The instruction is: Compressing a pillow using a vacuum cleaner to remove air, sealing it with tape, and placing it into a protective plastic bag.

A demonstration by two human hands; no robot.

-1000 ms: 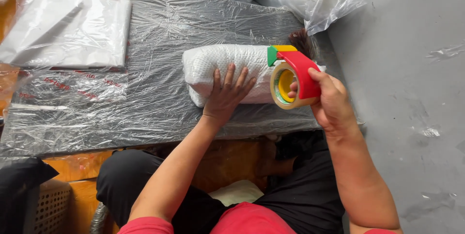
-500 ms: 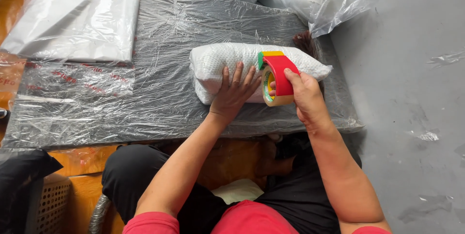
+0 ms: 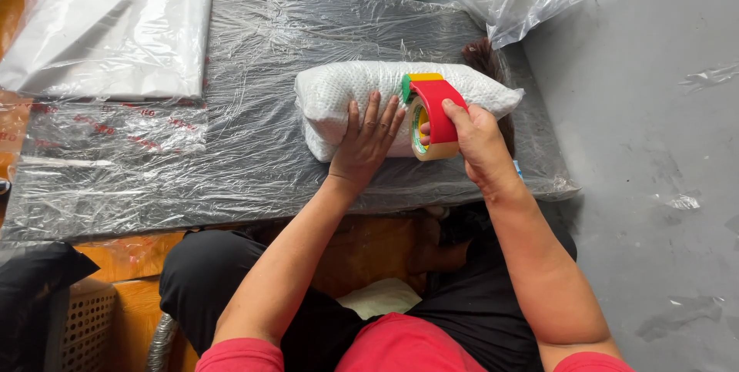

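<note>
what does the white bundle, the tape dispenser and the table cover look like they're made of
White bundle: looks like soft foam netting or textured padding inside a thin clear bag; dimpled, matte surface. Tape dispenser: glossy red hard plastic, with green and yellow parts, holding a tan tape roll. Table cover: thin clear plastic film, wrinkled and shiny. The left hand presses the bundle; the right hand holds the dispenser.

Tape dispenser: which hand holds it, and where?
The right hand grips the tape dispenser by its red frame; the left hand presses flat on the white bundle.

plastic-covered table (image 3: 254, 156) bears white wrapped bundle (image 3: 346, 95), folded clear bags (image 3: 108, 41) (far left).
</note>
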